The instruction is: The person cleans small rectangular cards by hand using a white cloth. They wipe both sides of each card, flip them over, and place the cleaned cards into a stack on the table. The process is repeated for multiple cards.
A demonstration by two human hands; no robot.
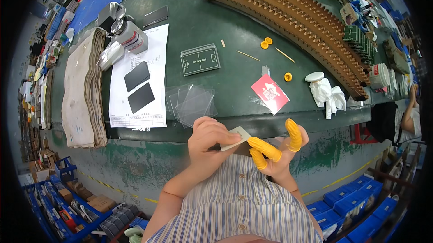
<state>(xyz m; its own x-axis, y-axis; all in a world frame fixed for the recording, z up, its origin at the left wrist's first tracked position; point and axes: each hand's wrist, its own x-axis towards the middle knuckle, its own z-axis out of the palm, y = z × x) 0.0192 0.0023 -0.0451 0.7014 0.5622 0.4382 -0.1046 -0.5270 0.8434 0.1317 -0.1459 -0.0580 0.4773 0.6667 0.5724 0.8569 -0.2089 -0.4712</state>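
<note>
My left hand (pixel 205 143) is closed around a small pale card (pixel 236 138) just off the table's near edge, thumb resting on its face. Yellow finger cots cover three fingers of my right hand (pixel 278 156). Its fingers are spread, and one covered fingertip is at the card's right corner; whether it touches cannot be made out. Beyond my left hand lie overlapping clear plastic sheets (pixel 191 103). Farther back is a small stack of dark green cards (pixel 200 60) with a white pitch drawing. A red card (pixel 270 94) with a square code lies beyond my right hand.
Long brown slotted racks (pixel 288 19) curve across the far right. Loose yellow finger cots (pixel 264 43), a toothpick (pixel 285 55) and a white cloth bundle (pixel 325 95) lie nearer. Leftward are black cards (pixel 141 98) on a printed sheet (pixel 158 62), a metal-topped bottle (pixel 131 35) and stacked brown boards (pixel 81 89).
</note>
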